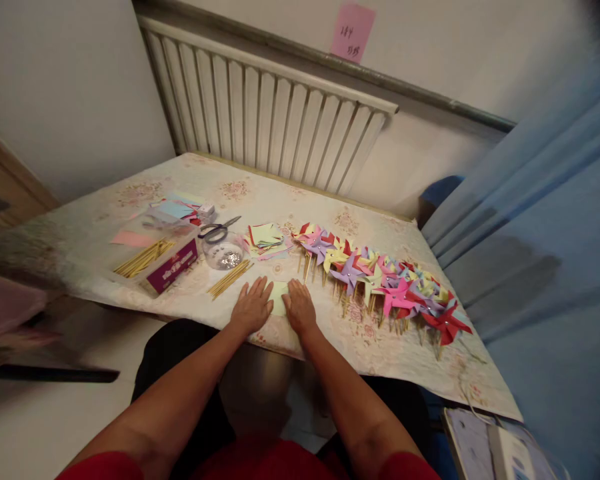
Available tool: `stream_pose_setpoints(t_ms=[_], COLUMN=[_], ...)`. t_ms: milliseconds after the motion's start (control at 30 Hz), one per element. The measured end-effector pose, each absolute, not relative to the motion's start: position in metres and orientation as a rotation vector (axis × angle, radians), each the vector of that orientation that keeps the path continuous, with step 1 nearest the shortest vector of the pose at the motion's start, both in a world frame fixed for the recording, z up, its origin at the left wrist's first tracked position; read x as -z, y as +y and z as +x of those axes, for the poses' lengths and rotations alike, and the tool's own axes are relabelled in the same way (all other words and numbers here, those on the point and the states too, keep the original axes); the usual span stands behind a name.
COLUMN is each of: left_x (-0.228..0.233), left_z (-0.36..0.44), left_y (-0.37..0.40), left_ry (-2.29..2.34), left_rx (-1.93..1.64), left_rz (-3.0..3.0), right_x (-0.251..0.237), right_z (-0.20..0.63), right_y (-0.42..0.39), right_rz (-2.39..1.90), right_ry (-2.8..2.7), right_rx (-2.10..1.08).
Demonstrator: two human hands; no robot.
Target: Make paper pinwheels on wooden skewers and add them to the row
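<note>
Both hands pressed flat on a pale green paper square at the near edge of the table.

The left hand [253,307] and right hand [299,308] lie palm down with fingers spread wide, holding nothing, each covering one side of the paper square [279,298], which shows only in the gap between them. At about 10 o'clock from the hands lies a small bundle of wooden sticks [230,278], and beyond it a clear round tub [225,253] of what look like shiny pins or beads, with scissors [220,230] across its rim. At 12 o'clock sits a stack of cut paper squares [266,239]. From 1 to 3 o'clock runs a row of finished paper pinwheels [380,277] on sticks. At 9 to 10 o'clock stands a purple box [173,268] with more sticks. The floral tablecloth [145,193] covers the table.
</note>
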State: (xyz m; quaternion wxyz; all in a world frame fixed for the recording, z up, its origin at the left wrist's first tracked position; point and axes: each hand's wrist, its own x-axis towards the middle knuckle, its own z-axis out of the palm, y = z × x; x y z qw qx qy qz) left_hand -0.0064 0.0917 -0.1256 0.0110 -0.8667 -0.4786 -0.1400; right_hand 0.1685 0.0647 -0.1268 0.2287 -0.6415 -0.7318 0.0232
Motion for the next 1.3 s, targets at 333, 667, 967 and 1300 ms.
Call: stream_pose_setpoints(t_ms=[333, 667, 967, 1300], left_x=[0.123, 0.124, 0.123, 0.126], left_z=[-0.007, -0.006, -0.006, -0.007], left_y=[0.091, 0.091, 0.091, 0.092], left_ry=[-1.48, -1.488, -1.494, -1.499], left_rx=[0.467, 0.47, 0.466, 0.487], left_rz=[-2.718, -2.714, -2.708, -2.701], right_x=[0.119, 0.124, 0.126, 0.121], right_z=[0.166, 0.164, 0.164, 0.164], right_y=[0.051, 0.054, 0.051, 0.038], right_rz=[-1.453, -1.576, -1.744, -1.444], right_ry=[-2.344, -2.259, -2.077, -2.28], right_rx=[-0.033, -0.008, 0.028, 0.019])
